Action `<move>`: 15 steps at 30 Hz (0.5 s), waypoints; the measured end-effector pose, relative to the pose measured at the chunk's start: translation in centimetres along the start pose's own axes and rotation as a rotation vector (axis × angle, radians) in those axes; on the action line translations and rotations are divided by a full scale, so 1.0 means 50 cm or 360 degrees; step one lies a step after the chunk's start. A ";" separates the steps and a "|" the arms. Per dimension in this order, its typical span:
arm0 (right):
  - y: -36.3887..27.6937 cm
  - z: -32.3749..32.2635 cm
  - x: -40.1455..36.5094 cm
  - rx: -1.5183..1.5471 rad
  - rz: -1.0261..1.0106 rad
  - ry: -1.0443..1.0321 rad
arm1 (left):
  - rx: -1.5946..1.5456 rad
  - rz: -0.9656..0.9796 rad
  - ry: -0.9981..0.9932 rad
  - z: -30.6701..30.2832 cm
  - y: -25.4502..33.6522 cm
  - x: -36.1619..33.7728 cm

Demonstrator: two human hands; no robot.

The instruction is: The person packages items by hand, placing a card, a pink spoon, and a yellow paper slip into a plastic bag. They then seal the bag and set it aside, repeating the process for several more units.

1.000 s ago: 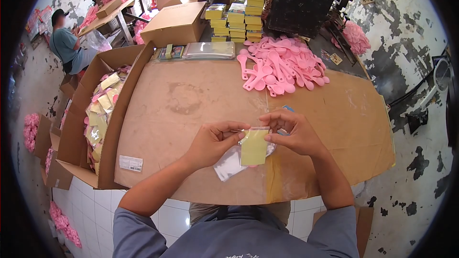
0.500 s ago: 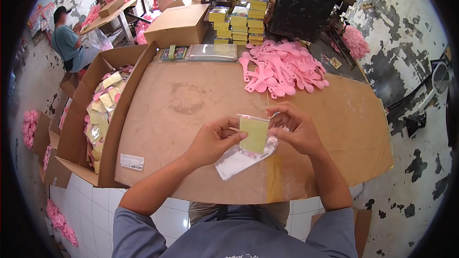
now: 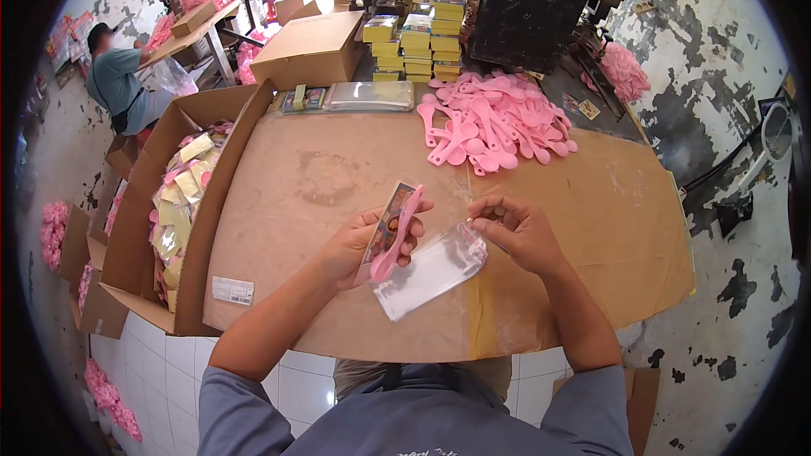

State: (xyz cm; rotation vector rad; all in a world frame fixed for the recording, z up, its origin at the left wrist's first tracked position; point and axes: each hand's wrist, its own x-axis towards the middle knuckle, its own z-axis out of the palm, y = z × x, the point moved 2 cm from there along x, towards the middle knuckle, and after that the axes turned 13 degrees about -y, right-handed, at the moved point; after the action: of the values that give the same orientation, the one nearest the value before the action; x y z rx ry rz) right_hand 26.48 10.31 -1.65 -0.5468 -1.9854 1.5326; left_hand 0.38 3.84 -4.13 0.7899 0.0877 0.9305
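Here, at a cardboard-covered worktop [image 3: 338, 160], a person's left hand [image 3: 367, 245] is closed around a packet [image 3: 390, 228] holding a pink spoon [image 3: 397, 235] against a printed card [image 3: 387, 218]. The packet is tilted, its top leaning toward one o'clock, just above the board near the centre of the view. The right hand [image 3: 517, 232], at three o'clock of the left, has its thumb and forefinger pinched together on the top corner of a small stack of clear bags [image 3: 427, 274], which lies flat between the two hands. A heap of loose pink spoons [image 3: 494, 122] lies at twelve o'clock on the worktop, well apart from the hands, with stacks of yellow boxes [image 3: 414, 42] beyond it. At nine o'clock an open carton [image 3: 135, 228] holds filled packets. At ten o'clock, far off, another person [image 3: 118, 89] sits at a separate bench.
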 end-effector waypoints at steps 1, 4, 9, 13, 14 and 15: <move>0.003 0.004 0.002 -0.0059 -0.0040 -0.0010 | 0.0021 0.0001 -0.0028 -0.001 0.000 0.000; -0.015 0.030 0.002 -0.0186 -0.0109 -0.0095 | 0.0237 -0.0002 0.0053 -0.001 -0.004 0.001; -0.059 0.087 0.009 -0.0414 -0.0126 0.0005 | 0.0630 -0.0067 0.0422 0.015 -0.033 0.014; -0.024 0.082 0.006 -0.0297 -0.0060 0.0042 | 0.0852 -0.0093 0.0411 0.019 -0.028 0.009; -0.021 0.076 0.004 -0.0089 -0.0017 0.0073 | 0.0854 -0.0081 0.0464 0.019 -0.023 0.007; -0.023 0.069 0.004 0.0120 0.0027 0.0103 | 0.0856 -0.0069 0.0517 0.019 -0.017 0.005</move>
State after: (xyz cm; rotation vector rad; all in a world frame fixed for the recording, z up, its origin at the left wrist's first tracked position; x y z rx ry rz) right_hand 24.10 7.61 -1.12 -0.5759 -1.8711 1.5733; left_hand 1.45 3.20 -3.93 1.1175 0.6576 1.0001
